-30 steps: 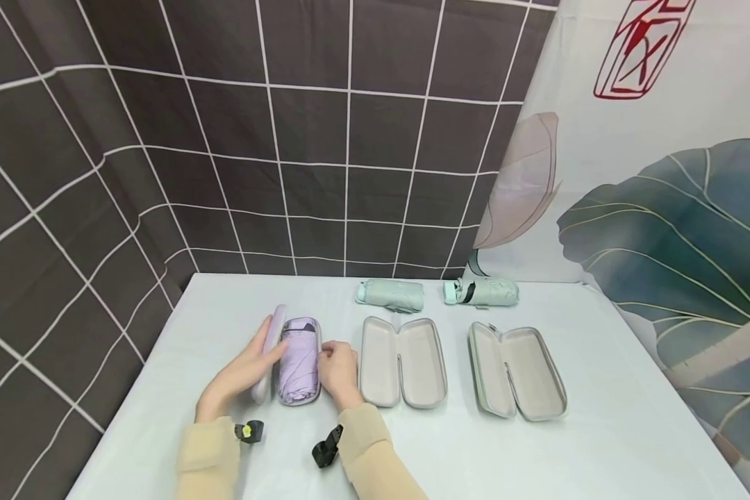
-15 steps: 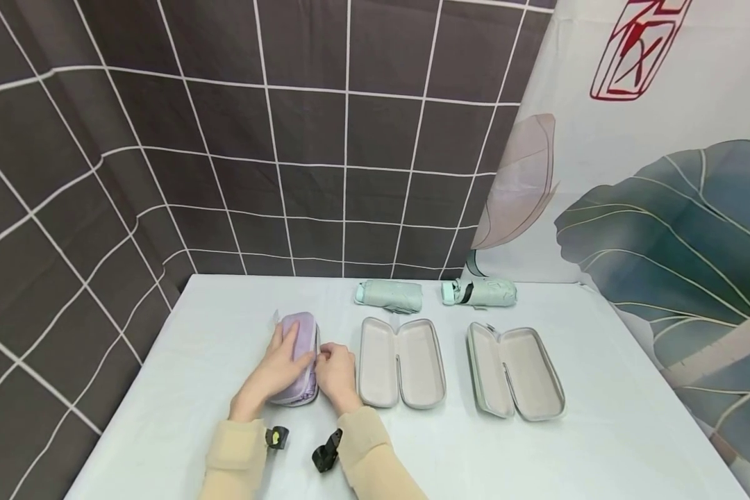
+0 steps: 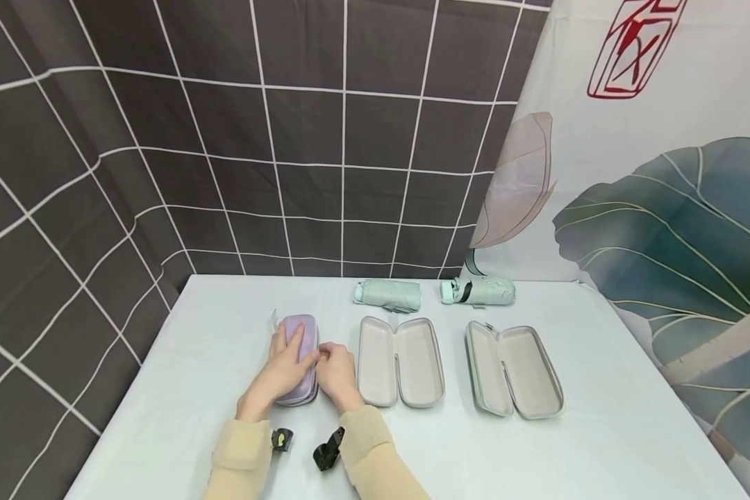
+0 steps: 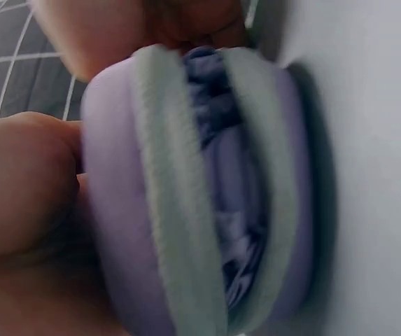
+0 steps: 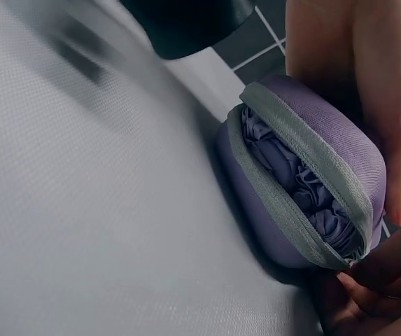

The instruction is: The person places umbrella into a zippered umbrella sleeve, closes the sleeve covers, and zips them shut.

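Observation:
A purple zip case lies on the table at the left, its lid lowered over a folded purple umbrella. Through the unzipped gap between its grey zipper tapes, both wrist views show the umbrella's fabric. My left hand presses on the lid from above, fingers spread, with the thumb toward the right edge. At the case's right side, my right hand pinches the zipper pull with thumb and finger; those fingers cover the pull itself at the corner of the zipper.
Two grey-lined cases, a middle one and a right one, lie unfolded on the white table. Behind them lie two folded mint-green umbrellas, one left and one right. A dark gridded curtain hangs behind.
My left hand has swung the purple case's lid rightward and down over the umbrella and now rests on top. My right hand stays at the case's right side.

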Demonstrator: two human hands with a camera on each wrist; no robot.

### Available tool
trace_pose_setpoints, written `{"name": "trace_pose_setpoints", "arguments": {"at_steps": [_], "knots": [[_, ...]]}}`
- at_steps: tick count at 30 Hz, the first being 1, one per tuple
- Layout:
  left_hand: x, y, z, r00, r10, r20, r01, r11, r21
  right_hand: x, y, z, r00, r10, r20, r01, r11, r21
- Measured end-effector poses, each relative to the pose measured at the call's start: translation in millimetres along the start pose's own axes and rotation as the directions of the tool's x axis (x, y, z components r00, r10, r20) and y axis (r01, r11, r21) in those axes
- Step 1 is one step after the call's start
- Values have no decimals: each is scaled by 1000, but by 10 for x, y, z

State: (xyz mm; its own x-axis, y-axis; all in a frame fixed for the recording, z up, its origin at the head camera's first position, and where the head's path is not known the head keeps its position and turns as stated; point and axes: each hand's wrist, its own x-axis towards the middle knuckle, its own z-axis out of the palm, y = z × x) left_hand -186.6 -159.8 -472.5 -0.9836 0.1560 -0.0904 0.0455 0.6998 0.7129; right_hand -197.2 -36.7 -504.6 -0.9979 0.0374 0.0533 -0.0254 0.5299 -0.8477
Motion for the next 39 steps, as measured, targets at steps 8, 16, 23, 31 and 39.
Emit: {"name": "trace_pose_setpoints", "arguments": {"at_steps": [8,16,23,31,39], "knots": [[15,-49,-19,999,28,25,-28,999,-18,0,-40,-4,999,38,3,-38,999,25],[43,-17,10,1000,19,14,-19,999,25,88,-144,-87,989,98,113,-104,993,50],[16,-246,-254,996,36,81,-24,989,-145,138,-210,-92,957,190,219,-183,982,-56],[9,-427,-289,994,-95,-47,93,994,-49,148,-361,-104,955,45,292,29,969,-244],[38,-482,-288,992,-85,-98,86,996,11,214,-411,-121,896,-97,433,322,814,-483]]}}
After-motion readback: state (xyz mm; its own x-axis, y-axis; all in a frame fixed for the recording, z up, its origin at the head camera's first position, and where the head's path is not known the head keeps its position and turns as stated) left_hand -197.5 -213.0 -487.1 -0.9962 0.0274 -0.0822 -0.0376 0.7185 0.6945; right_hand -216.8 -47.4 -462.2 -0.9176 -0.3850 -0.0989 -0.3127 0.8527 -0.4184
